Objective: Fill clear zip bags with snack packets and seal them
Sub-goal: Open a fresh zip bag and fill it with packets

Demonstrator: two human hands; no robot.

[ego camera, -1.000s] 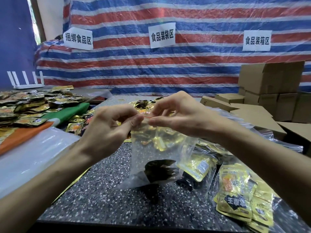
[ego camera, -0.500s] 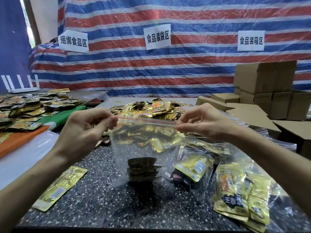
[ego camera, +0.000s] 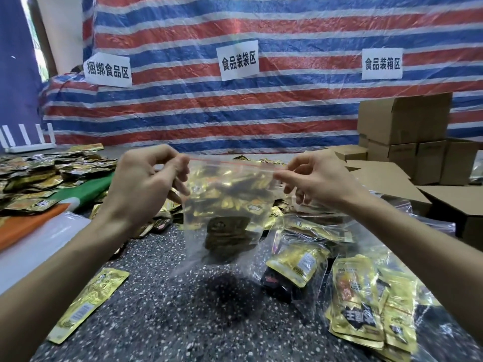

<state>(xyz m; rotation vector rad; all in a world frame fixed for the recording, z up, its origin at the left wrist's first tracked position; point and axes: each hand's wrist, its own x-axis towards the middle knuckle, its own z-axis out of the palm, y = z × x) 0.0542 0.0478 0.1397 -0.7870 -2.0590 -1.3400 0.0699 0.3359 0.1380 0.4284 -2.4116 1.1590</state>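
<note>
A clear zip bag (ego camera: 224, 205) with a red strip along its top hangs above the speckled table (ego camera: 170, 309). Dark snack packets (ego camera: 227, 232) lie in its bottom. My left hand (ego camera: 146, 184) pinches the bag's top left corner. My right hand (ego camera: 316, 178) pinches the top right corner, and the zip edge is stretched flat between them. Behind the bag lies a heap of loose gold packets (ego camera: 235, 184).
Filled clear bags of gold packets (ego camera: 366, 309) lie at the right. One gold packet (ego camera: 88, 301) lies at the lower left. More packets (ego camera: 39, 176) cover the left table beside green and orange sheets. Cardboard boxes (ego camera: 402, 121) stack at the right, before a striped tarp wall.
My hands have slid apart along the bag's top, from together at the middle out to its two corners. The bag's top edge is now stretched straight and lifted a little.
</note>
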